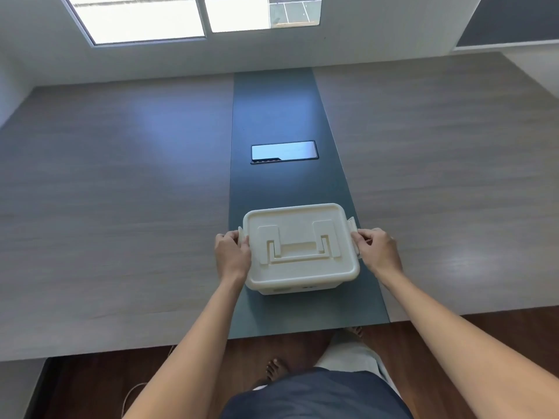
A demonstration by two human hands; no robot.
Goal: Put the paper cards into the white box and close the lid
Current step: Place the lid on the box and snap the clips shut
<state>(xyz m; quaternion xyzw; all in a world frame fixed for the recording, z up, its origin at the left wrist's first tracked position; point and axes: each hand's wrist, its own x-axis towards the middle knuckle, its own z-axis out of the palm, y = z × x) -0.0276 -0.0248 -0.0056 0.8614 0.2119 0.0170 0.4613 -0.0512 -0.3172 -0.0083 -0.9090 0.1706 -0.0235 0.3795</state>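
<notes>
A white plastic box (pixel 302 281) stands on the dark centre strip of the table, near the front edge. Its lid (pixel 299 237) lies flat on top, with a folded carry handle (pixel 298 247) in the middle. My left hand (pixel 231 252) grips the latch on the box's left side (pixel 241 234). My right hand (pixel 378 249) grips the latch on the right side (pixel 351 225), which stands tilted outward. No paper cards show anywhere; the inside of the box is hidden by the lid.
The wide wood-grain table (pixel 121 207) spreads left and right of the dark strip (pixel 272 110). A glossy rectangular hatch (pixel 284 151) sits in the strip beyond the box. A wall with windows (pixel 145 16) rises behind. The table's front edge (pixel 181 349) is close to my body.
</notes>
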